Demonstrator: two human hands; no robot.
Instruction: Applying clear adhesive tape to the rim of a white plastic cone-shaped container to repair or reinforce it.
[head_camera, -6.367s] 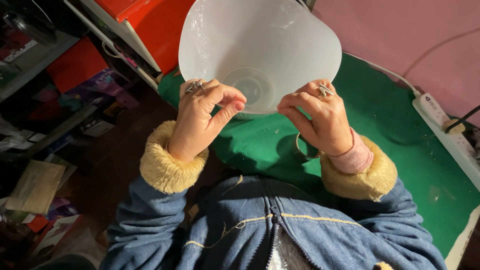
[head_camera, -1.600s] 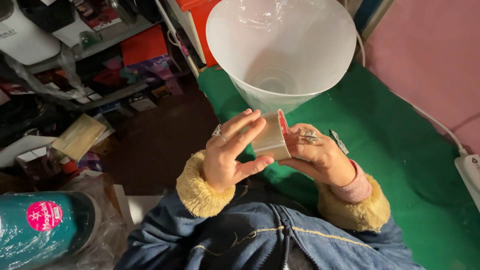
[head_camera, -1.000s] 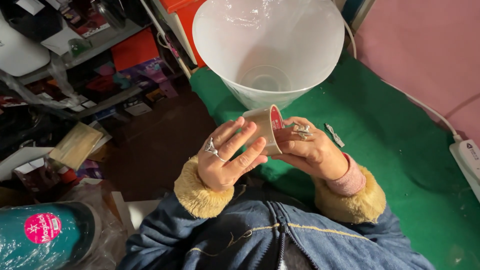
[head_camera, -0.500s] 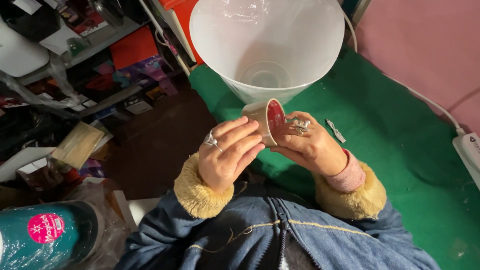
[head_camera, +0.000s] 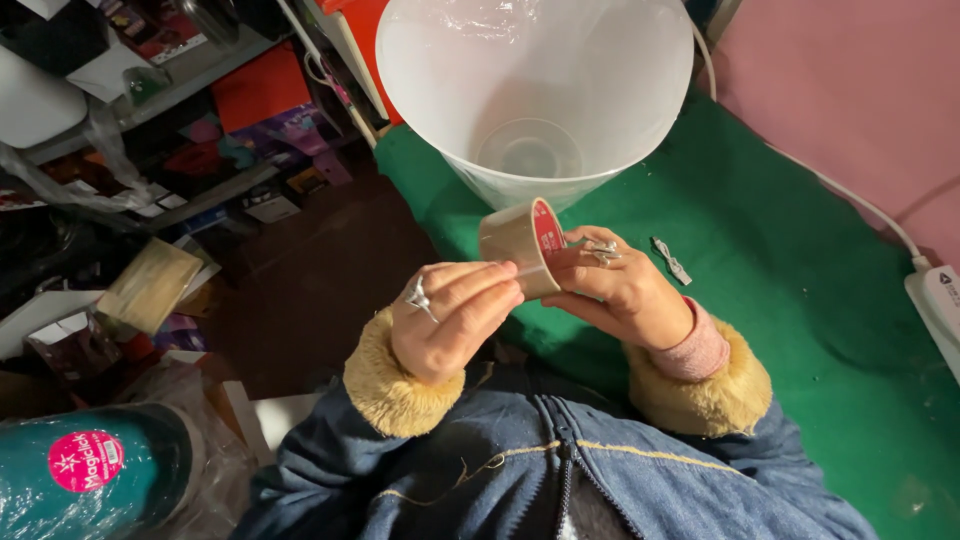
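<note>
My right hand (head_camera: 615, 290) holds a roll of brown packing tape (head_camera: 520, 245) with a red core, gripping it through the middle. My left hand (head_camera: 450, 315), wearing a ring, has its fingertips on the tape's outer surface at the near side of the roll. Both hands are just in front of a large translucent white plastic shade (head_camera: 535, 90), which stands mouth-up on the green mat (head_camera: 800, 300). A clear film covers part of the shade's inside.
A small metal clip (head_camera: 672, 260) lies on the mat right of my hands. A white power strip (head_camera: 940, 300) and cable sit at the right edge. Cluttered shelves (head_camera: 150, 120) and a teal wrapped roll (head_camera: 90, 470) are at the left, over dark floor.
Earlier both hands held the white shade by its rim. Now the shade stands on the mat and my hands hold the tape roll, left fingers sliding along its surface.
</note>
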